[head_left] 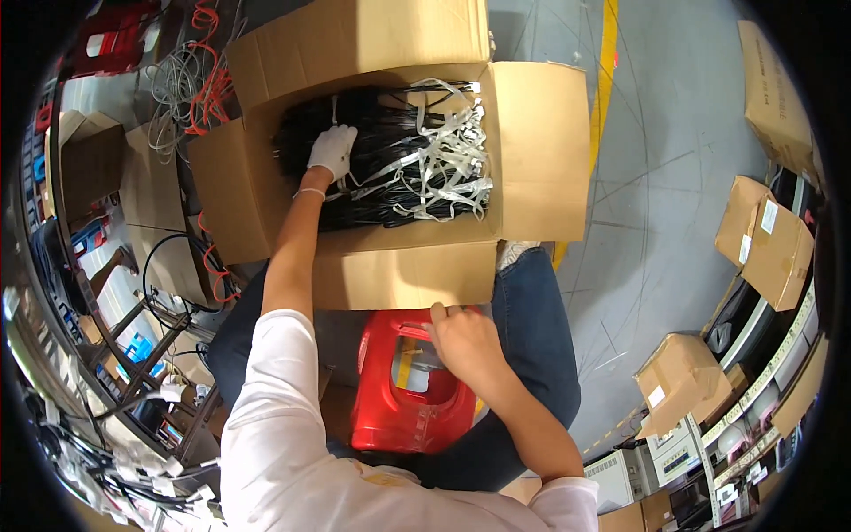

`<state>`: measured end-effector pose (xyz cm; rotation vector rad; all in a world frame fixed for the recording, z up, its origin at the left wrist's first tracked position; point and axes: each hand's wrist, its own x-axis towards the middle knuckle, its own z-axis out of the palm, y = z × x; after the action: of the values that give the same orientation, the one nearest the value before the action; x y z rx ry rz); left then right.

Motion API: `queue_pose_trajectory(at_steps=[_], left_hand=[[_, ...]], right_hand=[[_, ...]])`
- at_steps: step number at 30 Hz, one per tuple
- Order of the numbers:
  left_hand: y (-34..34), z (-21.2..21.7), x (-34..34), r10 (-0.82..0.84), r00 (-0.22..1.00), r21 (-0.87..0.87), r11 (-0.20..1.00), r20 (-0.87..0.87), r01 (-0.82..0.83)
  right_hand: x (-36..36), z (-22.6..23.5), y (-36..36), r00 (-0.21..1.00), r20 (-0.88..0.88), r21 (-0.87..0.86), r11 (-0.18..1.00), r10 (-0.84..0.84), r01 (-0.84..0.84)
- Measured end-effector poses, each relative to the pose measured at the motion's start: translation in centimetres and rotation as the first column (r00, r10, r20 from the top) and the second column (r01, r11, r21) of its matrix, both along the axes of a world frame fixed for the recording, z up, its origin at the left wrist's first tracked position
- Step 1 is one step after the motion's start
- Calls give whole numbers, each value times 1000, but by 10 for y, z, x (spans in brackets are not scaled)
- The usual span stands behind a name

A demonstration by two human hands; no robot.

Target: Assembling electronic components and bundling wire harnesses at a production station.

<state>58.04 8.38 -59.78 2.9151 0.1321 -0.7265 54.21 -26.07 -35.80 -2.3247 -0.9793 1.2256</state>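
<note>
My left hand (332, 151) wears a white glove and reaches into an open cardboard box (532, 151), fingers closed on a bundle of black cables (372, 133). White ties (443, 168) bind the cables on the right side of the box. My right hand (463, 341) is bare and rests on the top edge of a red plastic stool (399, 408) between my knees, just below the box's near flap (408, 275). Its fingers curl over the stool's edge.
Grey and orange cables (191, 89) hang at the upper left beside more cardboard boxes (89, 164). Several closed boxes (767, 239) stand at the right by shelves. A yellow floor line (607, 53) runs past the box on grey floor.
</note>
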Motion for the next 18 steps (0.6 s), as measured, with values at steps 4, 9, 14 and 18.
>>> queue_pose_trajectory(at_steps=[4,9,14,18], left_hand=[[-17,44,-10,-64,989,113,992,131,49],[-74,113,-32,47,954,51,997,296,-65],[-119,80,-80,210,891,-77,978,403,-196],[-115,-5,-124,609,709,-266,793,356,-547]], right_hand=[[4,-8,-8,999,-41,-66,998,-18,15],[5,-10,-10,998,-46,-17,999,-44,44],[4,-8,-3,998,-60,16,1000,-2,3],[3,-5,0,997,-74,23,1000,10,-8]])
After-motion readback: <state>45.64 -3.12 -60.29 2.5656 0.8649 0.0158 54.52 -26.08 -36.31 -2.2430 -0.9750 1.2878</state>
